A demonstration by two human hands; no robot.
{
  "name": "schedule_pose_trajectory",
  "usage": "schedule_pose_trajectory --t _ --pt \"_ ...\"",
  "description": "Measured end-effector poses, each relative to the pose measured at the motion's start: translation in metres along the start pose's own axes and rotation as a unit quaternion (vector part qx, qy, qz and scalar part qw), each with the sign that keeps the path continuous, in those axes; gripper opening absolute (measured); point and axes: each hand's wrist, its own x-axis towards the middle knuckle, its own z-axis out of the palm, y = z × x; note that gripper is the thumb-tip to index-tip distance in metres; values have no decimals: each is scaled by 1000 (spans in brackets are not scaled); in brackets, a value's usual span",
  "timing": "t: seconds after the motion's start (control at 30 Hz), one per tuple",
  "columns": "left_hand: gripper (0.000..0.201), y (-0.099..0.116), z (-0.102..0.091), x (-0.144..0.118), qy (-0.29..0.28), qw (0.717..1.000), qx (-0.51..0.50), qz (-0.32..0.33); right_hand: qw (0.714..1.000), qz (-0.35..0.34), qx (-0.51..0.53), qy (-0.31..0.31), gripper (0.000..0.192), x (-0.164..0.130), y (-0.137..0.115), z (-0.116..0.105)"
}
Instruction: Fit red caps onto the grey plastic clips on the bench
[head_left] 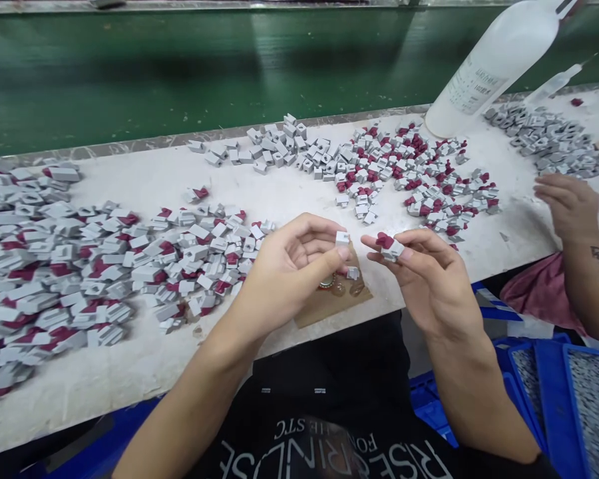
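My left hand [289,266] pinches a small plain grey plastic block [343,237] between thumb and forefinger, above the near edge of the white table [144,362]. My right hand [424,273] holds a grey block with a dark red insert [388,245] at its fingertips, a few centimetres right of the left one. The two pieces face each other without touching. Under the hands lies a brown cardboard scrap [329,303] with another grey block [352,272] and round glue marks.
A big heap of grey-and-red blocks [70,266] covers the left. Plain grey blocks [279,150] and more red-capped ones [419,173] lie behind. A white bottle [489,66] leans at back right. A co-worker's hand [569,203] rests at right. Blue bins [554,392] sit below.
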Motion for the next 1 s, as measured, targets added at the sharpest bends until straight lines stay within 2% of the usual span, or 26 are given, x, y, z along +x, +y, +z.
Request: schedule_pose_trajectory --t 0.13,0.27,0.47,0.63,0.8,1.0 --pt "36 -1 13 2 -31 999 -41 -10 999 3 37 -5 15 0 0 4" --pt "35 -3 16 5 -28 998 -59 -13 999 -20 41 0 14 -2 1 5" --pt "30 -3 15 7 -32 998 -55 -17 1000 -15 -11 6 21 0 0 5" --pt "37 -2 14 8 -32 999 -38 -15 999 -29 -30 8 18 -1 0 6" --pt "23 -2 12 4 -49 999 -7 -11 998 -40 -46 -31 10 -5 -7 4" --pt "22 -2 5 -4 -71 997 5 7 997 -48 -14 -56 7 -4 -8 5"
